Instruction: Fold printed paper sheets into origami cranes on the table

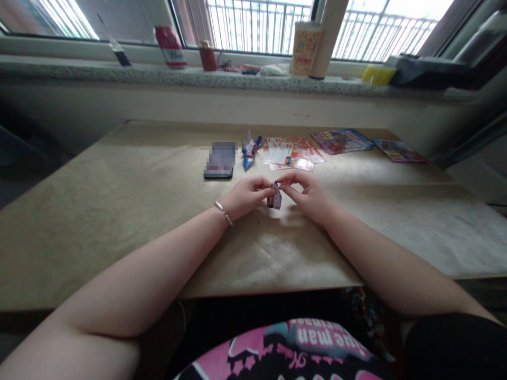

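Over the middle of the table, my left hand pinches a small folded piece of printed paper between thumb and fingers. My right hand is closed in a pinch at the top right edge of the same paper. The finer folds are too small to make out. Just beyond my hands lies a folded paper crane in blue, red and white. A dark phone, partly blurred, lies to its left, and a spread of red and white printed sheets to its right.
Colourful printed booklets and another printed stack lie at the table's back right. On the stone windowsill stand a red can, a red jar, a patterned cup and a yellow object. The table's front edge is near my body.
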A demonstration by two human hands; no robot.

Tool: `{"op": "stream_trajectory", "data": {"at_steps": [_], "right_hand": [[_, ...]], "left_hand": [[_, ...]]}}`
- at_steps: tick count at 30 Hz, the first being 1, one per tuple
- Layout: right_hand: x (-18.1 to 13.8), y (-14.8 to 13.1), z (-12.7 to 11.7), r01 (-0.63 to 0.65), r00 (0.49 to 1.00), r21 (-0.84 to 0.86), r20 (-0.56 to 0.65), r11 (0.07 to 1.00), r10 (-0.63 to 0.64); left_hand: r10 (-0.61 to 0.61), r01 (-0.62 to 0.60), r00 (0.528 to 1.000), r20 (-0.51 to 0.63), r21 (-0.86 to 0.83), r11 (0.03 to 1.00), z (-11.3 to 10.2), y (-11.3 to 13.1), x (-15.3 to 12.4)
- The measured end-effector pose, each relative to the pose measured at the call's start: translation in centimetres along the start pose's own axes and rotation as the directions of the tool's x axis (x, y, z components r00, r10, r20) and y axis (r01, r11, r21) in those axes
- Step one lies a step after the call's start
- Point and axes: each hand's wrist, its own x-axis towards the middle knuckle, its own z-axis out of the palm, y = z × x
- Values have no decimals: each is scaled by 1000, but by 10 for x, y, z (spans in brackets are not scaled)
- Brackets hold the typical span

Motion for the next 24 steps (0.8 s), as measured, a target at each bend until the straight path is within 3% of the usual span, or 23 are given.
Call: {"op": "stream_trajectory", "data": {"at_steps": [6,12,19,24], "right_hand": [[1,7,4,-94,996,183,29,979,90],[2,10,4,-170,982,301,132,938,136],[2,8,4,-192,976,297,156,935,151],[1,7,5,-96,993,258,97,961,74]], "left_hand": [[-32,29,999,-22,-159,987,-1,-2,1],[-57,56,998,0,-202,978,-2,0,0],[-81,96,994,76,-224,970,-3,1,-2],[-85,104,992,95,-215,971,-2,1,-2]]}}
